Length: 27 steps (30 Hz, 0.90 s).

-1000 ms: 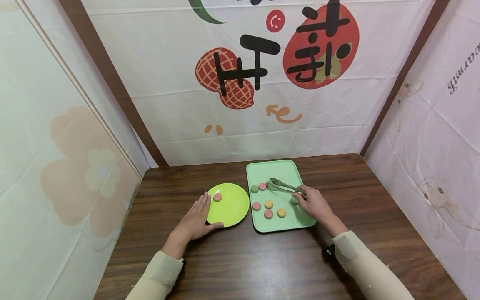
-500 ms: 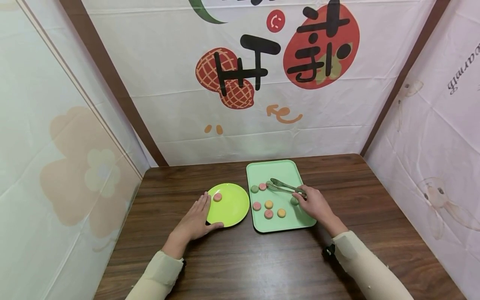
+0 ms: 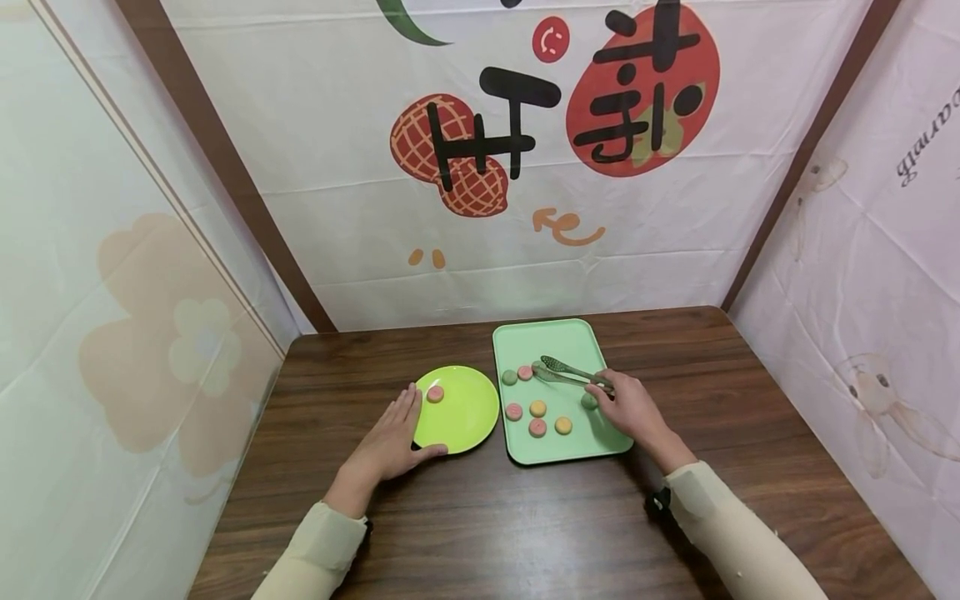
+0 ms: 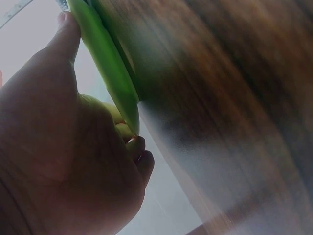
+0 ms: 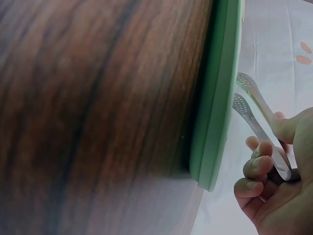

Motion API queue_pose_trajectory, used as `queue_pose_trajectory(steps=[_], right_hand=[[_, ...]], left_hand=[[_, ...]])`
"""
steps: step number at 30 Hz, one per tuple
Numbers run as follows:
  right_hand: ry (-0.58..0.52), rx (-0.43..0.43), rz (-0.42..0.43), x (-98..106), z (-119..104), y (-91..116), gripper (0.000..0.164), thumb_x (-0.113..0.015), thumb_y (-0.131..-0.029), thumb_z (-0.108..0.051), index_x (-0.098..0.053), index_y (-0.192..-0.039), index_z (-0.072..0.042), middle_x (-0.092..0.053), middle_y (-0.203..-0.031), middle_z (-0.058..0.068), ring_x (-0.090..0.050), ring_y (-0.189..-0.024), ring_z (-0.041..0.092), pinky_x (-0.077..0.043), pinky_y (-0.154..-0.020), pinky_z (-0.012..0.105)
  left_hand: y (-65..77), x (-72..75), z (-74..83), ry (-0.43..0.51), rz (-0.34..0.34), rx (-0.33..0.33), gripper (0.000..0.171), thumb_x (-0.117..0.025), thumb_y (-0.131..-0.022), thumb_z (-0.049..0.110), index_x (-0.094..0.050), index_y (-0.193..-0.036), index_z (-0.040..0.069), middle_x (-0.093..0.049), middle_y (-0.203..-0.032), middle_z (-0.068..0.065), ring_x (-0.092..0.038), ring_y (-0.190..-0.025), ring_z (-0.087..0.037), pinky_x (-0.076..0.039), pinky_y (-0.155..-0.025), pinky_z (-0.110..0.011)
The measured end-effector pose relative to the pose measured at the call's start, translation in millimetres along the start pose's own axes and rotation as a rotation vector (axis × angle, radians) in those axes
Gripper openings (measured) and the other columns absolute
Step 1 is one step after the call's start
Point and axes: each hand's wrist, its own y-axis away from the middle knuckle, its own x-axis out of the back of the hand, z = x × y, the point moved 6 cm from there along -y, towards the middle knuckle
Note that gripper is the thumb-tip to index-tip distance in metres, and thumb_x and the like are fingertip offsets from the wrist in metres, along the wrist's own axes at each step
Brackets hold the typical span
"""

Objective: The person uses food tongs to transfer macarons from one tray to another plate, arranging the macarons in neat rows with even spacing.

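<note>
My left hand [image 3: 386, 437] rests against the left rim of a lime-green plate [image 3: 468, 425], fingers straight and thumb at the near edge. One pink macaron [image 3: 436, 394] lies on that plate. Over the right side of a mint-green tray [image 3: 543, 337], my right hand [image 3: 636, 410] holds metal tongs [image 5: 261, 115] between thumb and fingers. The two perforated tong tips are apart, pointing left near a pink macaron [image 3: 525, 373] and a green macaron [image 3: 510, 377]. Whether they touch the pink one is unclear. Another green macaron [image 3: 589, 401] lies by the right hand, partly covered.
Lower on the tray are a yellow macaron [image 3: 537, 408], another yellow macaron [image 3: 563, 426], and two pink macarons, one beside the left rim. Plate and tray sit side by side on a dark wooden table [image 3: 480, 533]. Printed cloth walls [image 3: 337, 225] enclose its back and sides.
</note>
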Motion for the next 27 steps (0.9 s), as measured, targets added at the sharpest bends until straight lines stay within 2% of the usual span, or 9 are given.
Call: queue_pose_trajectory(steps=[12, 21, 27], right_hand=[[-0.015, 0.026, 0.027, 3.4, -2.8, -0.2, 0.035, -0.07, -0.107, -0.029, -0.073, -0.128, -0.001, -0.077, -0.114, 0.019, -0.075, -0.099, 0.036, -0.062, -0.081, 0.055], [-0.013, 0.043, 0.039, 0.8, -2.5, 1.5, 0.032, -0.072, -0.106, -0.028, -0.074, -0.125, -0.002, -0.078, -0.108, 0.016, -0.074, -0.094, 0.03, -0.062, -0.078, 0.052], [-0.033, 0.064, 0.036, 2.1, -7.4, 0.5, 0.031, -0.071, -0.107, -0.028, -0.074, -0.124, -0.002, -0.078, -0.106, 0.012, -0.073, -0.09, 0.026, -0.061, -0.076, 0.05]], left_hand=[[0.5, 1.7, 1.8, 0.008, -0.001, 0.001, 0.118, -0.064, -0.098, 0.072, -0.013, -0.168, -0.008, -0.005, -0.178, -0.026, -0.009, -0.166, -0.04, -0.015, -0.134, -0.052], [2.3, 1.0, 2.3, -0.003, -0.011, 0.003, 0.118, -0.065, -0.098, 0.071, -0.012, -0.169, -0.008, -0.004, -0.178, -0.025, -0.009, -0.166, -0.039, -0.015, -0.134, -0.052], [1.9, 2.4, 2.6, 0.004, 0.005, 0.002, 0.118, -0.066, -0.097, 0.07, -0.013, -0.168, -0.008, -0.005, -0.178, -0.025, -0.01, -0.165, -0.04, -0.016, -0.134, -0.053]])
